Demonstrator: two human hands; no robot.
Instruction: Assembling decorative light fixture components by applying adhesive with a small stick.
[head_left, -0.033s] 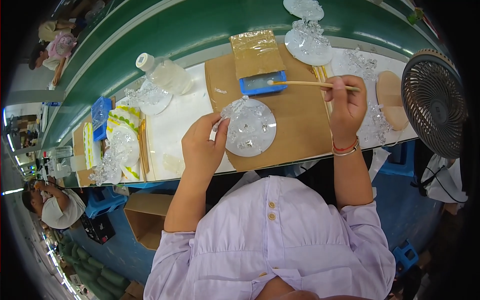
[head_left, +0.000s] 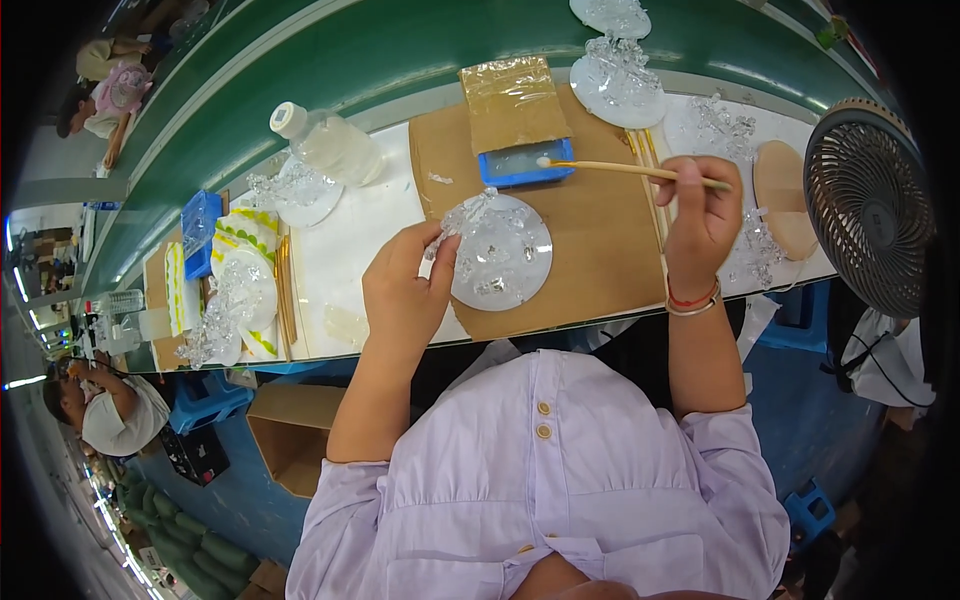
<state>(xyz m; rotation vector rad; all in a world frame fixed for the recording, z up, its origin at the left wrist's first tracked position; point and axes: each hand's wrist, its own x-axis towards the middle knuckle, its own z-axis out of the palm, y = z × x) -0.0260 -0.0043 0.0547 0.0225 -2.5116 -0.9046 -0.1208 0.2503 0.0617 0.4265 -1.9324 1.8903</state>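
Clear plastic pieces [head_left: 490,238] bunched on a white disc [head_left: 541,262], which lies on a cardboard sheet [head_left: 605,245] close to the table's near edge. Left hand [head_left: 408,280] at the disc's left rim, thumb and fingertips pinched together on some of the clear bits. Right hand [head_left: 702,222] has its fingers closed round a brush [head_left: 625,168], held nearly level; tip over the right end of a blue tray [head_left: 525,181], contact with its contents unclear. Tray beyond the disc, toward the table's far edge, partly covered by a taped cardboard flap [head_left: 515,110]. Farther out: capped bottle [head_left: 342,150] tilted in view near the far edge, left of the sheet; dark fan [head_left: 868,208] at the table's right end.
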